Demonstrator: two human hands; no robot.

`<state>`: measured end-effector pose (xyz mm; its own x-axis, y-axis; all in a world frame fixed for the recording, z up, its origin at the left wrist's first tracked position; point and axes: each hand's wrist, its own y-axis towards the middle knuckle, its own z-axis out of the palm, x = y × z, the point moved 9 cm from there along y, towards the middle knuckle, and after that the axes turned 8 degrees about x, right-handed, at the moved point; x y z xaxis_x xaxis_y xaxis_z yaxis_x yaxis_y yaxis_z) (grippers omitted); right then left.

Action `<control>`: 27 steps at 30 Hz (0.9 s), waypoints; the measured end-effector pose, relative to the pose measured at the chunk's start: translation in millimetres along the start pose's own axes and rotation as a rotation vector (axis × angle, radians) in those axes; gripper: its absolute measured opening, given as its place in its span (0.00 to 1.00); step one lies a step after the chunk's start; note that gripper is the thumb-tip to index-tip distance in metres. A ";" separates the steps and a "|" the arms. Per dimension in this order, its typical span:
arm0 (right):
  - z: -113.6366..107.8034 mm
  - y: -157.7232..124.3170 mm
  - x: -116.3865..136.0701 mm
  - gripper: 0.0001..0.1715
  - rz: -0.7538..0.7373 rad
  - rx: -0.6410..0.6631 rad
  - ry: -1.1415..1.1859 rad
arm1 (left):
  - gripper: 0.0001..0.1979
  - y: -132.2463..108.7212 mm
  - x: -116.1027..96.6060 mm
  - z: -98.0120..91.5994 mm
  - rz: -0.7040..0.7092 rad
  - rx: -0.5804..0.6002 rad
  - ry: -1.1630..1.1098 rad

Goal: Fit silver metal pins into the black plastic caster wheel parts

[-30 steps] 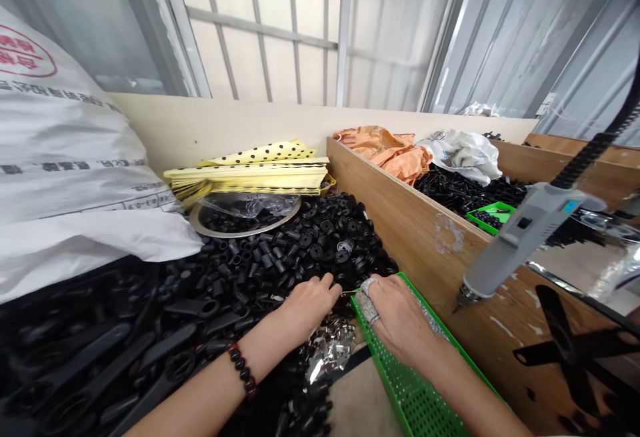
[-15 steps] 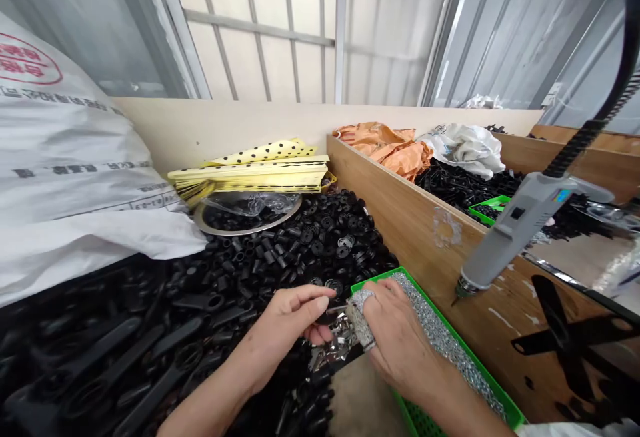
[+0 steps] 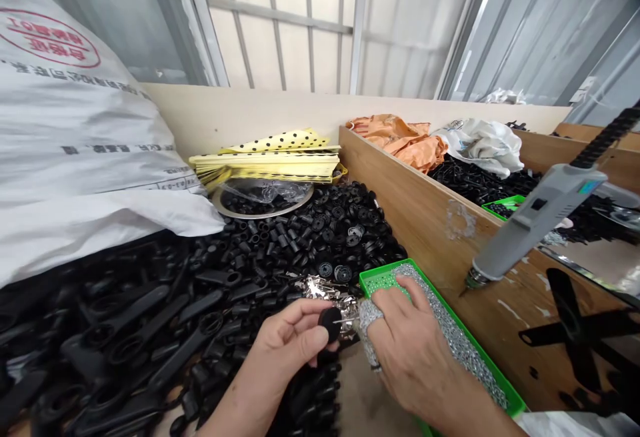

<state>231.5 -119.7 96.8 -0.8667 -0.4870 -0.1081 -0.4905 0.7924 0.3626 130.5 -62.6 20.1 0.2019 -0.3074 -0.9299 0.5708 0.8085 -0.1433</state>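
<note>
My left hand (image 3: pixel 300 333) pinches a small round black part (image 3: pixel 330 324) between thumb and fingers, at the lower middle. Against its right side rests the tip of a thin metal rod (image 3: pixel 346 320). My right hand (image 3: pixel 400 330) is closed round the rod's handle, which is wrapped in grey speckled material (image 3: pixel 369 323); one finger sticks out. Shiny flat metal pieces (image 3: pixel 323 288) lie just behind the hands. A green tray (image 3: pixel 370 275) of small silvery parts stands beneath and beside my right hand.
Black plastic parts (image 3: pixel 125 330) cover the left and middle. A white sack (image 3: pixel 100 150) bulges at left. A grey electric screwdriver (image 3: pixel 530 223) hangs at right over a wooden divider (image 3: pixel 415 203). Yellow dotted sheets (image 3: pixel 280 163) and a metal-rimmed bowl (image 3: pixel 260 215) are behind.
The view has shifted, so the surroundings sit differently in the picture. The round black part now shows clearly in my left hand, and one finger of my right hand has lifted.
</note>
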 end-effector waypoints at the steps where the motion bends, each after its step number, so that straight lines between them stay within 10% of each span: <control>1: 1.9 0.2 3.8 0.11 -0.016 0.015 -0.003 | 0.18 -0.9 1.3 -0.6 0.007 -0.002 0.032; 16: 34.2 -18.4 18.2 0.21 0.011 0.116 0.308 | 0.13 -24.4 -12.3 10.8 0.282 -0.032 0.955; 27: 25.9 -34.2 -4.6 0.15 0.178 0.111 0.845 | 0.11 -32.7 21.4 11.6 -0.024 -0.087 -0.086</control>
<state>249.9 -135.1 61.0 -0.5952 -0.4273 0.6805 -0.3987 0.8923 0.2115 125.4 -101.5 8.9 0.2583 -0.3663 -0.8939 0.5059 0.8396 -0.1978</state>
